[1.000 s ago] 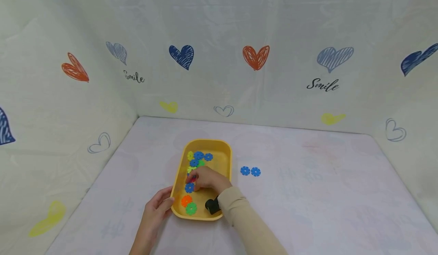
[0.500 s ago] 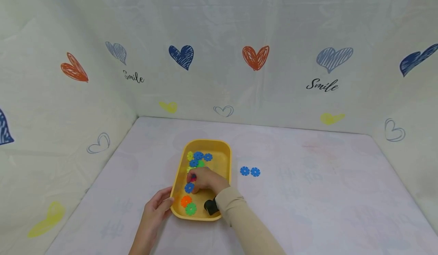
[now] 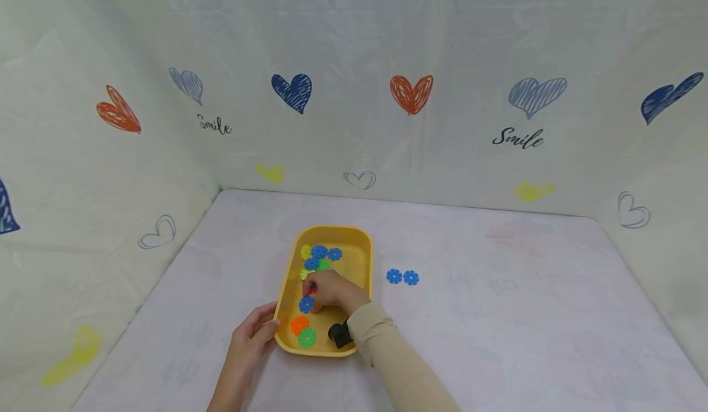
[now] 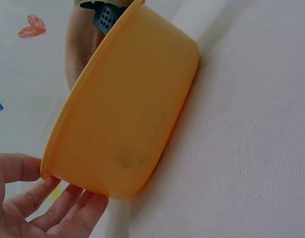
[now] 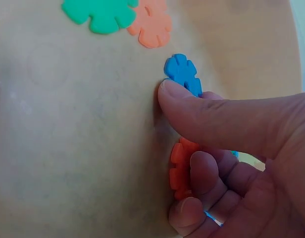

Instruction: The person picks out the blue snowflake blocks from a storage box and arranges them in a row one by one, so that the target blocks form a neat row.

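A yellow tray (image 3: 362, 264) holds several flower-shaped plastic discs. My left hand (image 3: 251, 336) grips its left rim, thumb on the rim and fingers against the outer wall, as the left wrist view shows. Inside the tray, my right hand (image 3: 334, 292) pinches a blue disc (image 5: 183, 73) between thumb and index finger. A red disc (image 5: 180, 171) stands against the other curled fingers of that hand. Nearer the front lie an orange disc (image 3: 300, 326) and a green disc (image 3: 306, 337). More blue, yellow and green discs sit behind the right hand, which partly covers them.
Two blue discs (image 3: 402, 277) lie side by side on the pale table (image 3: 498, 313), right of the tray. A black device (image 3: 340, 334) is strapped at the right wrist. White sheeting (image 3: 354, 135) printed with hearts encloses the back and sides.
The right index finger has drawn in toward the thumb, around the blue disc. My left hand keeps its hold on the tray. The whole head view has shifted slightly.
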